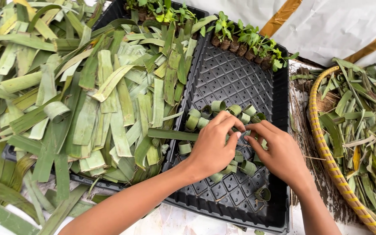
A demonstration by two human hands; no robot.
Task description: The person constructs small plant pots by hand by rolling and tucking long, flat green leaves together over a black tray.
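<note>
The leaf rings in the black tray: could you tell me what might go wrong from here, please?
1. The left hand and right hand work among loose leaf rings; a nudge could tip or unroll those close by.
2. A long leaf strip juts over the black tray edge and might sweep rings aside.
3. The seedlings sit along the far edge, so reaching for them could knock them.

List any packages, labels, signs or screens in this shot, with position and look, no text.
No labels, signs or screens in view; these containers and one cover come closest:
Black plastic tray: centre, rectangular, gridded base, under both hands.
Second black tray: left, mostly buried under cut green leaf strips.
Woven basket: right edge, round, yellow-tan rim, full of leaf scraps.
White sheet: top right, with gold-brown tape strips.
</note>
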